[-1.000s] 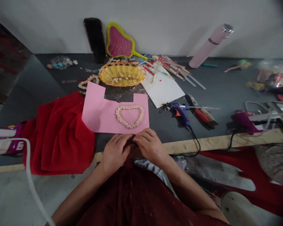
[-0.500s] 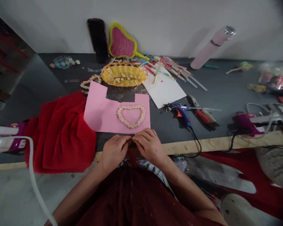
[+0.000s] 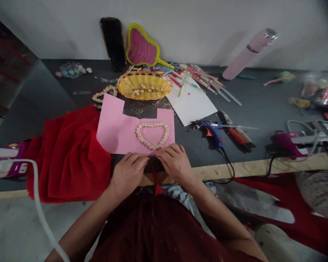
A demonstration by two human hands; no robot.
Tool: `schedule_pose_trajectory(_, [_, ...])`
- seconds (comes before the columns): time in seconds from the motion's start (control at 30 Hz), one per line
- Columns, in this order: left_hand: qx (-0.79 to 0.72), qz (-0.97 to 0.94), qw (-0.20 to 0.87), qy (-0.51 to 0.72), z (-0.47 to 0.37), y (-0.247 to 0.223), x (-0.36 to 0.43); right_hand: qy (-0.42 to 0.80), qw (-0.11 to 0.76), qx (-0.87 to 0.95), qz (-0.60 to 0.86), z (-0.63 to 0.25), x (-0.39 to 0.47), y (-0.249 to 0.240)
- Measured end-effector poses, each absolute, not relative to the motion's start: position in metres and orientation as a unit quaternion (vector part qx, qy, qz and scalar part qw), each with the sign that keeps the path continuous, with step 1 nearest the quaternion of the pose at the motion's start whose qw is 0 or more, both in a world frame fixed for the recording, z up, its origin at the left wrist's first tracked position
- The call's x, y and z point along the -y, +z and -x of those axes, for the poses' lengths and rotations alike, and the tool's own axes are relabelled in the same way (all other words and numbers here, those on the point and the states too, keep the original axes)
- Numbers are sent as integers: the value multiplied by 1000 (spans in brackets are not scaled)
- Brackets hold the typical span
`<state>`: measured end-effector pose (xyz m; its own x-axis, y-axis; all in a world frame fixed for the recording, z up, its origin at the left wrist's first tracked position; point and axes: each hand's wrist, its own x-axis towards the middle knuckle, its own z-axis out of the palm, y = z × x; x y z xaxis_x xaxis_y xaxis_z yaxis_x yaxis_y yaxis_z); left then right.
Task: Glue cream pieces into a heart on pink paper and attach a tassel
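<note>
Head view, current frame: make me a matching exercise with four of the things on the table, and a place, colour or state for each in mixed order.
Things
1. Phone
2. Basket
3. Glue gun
4. Nearer cream loop

Descriptions
A. Mostly blue
B. Lying on the pink paper
C. Propped against the wall
D. Yellow, with small pale pieces inside

Right pairs: 1-C, 2-D, 3-A, 4-B

worn on the head, facing forward and down
</note>
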<state>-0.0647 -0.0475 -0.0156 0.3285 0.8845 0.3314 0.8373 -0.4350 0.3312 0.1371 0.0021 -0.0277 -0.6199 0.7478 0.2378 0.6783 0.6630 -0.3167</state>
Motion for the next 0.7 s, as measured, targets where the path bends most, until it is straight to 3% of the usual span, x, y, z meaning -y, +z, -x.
schedule_pose_trajectory(0.33, [-528, -836, 37, 148, 80, 1, 10, 80, 160, 892, 416, -138, -4, -24])
schedule_pose_trajectory(0.7, [-502, -848, 70, 159, 73, 2, -12, 143, 182, 885, 404, -145, -10, -29])
